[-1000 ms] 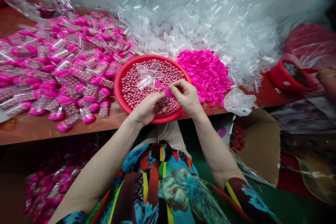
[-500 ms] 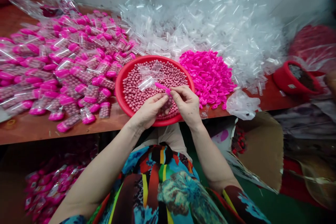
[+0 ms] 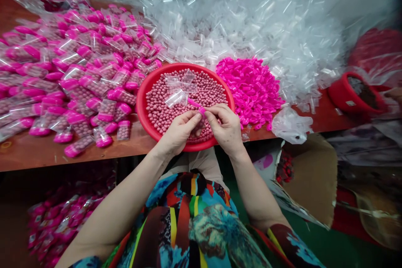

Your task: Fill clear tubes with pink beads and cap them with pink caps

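Over the near right part of a red basin (image 3: 145, 123) of pink beads (image 3: 158, 111), my two hands meet. My left hand (image 3: 180, 132) is closed around a small container, mostly hidden by the fingers, with a pink piece (image 3: 201, 111) at its top. My right hand (image 3: 226, 127) pinches at that pink piece from the right. A second pink piece (image 3: 194, 103) sticks out just beyond the fingertips. Several clear sleeves (image 3: 176, 97) lie on the beads.
Filled pink-capped containers (image 3: 81, 79) are heaped left. Loose pink caps (image 3: 251, 92) lie right of the basin, clear sleeves (image 3: 251, 29) behind. Further right are a crumpled bag (image 3: 291, 125), a red pot (image 3: 341, 95) and an open cardboard box (image 3: 317, 180) below.
My right fingers have closed in over the pink piece at my left fingertips. The view has shifted slightly, and both hands remain over the basin.
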Demonstrator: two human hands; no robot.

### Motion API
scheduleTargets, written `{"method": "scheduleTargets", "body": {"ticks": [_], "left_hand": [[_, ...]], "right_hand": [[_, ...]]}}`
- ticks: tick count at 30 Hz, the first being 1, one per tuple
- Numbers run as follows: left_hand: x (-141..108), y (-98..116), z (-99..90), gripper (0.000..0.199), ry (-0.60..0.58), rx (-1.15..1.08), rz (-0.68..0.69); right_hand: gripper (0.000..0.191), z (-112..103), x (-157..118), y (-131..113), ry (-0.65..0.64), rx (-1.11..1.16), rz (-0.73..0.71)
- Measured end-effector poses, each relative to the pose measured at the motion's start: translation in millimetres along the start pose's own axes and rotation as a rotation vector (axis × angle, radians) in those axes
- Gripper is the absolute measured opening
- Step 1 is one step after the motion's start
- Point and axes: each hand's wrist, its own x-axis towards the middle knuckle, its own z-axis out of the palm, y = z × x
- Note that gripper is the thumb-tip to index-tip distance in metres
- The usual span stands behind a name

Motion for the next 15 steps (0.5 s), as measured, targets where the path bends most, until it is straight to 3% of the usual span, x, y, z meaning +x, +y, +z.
{"method": "scheduleTargets", "body": {"ticks": [4,10,13,15], "left_hand": [[1,-4,-0.9,0.027,0.005,0.016,0.031],[0,-4,0.5,0.030,0.086,-0.006,0.040],[-1,-2,0.7,0.029,0.082,-0.008,0.070],[-2,0,1.0,0.029,0.035,0.006,0.061]], "right_hand": [[0.016,9,-7,0,0.023,-0.089,-0.048],[0.025,30,-22,-2,0.124,-0.150,0.011],[0.024,23,-18,-1,0.098,-0.058,0.040],[0.025,15,-9,3,0.064,0.094,0.151]]}}
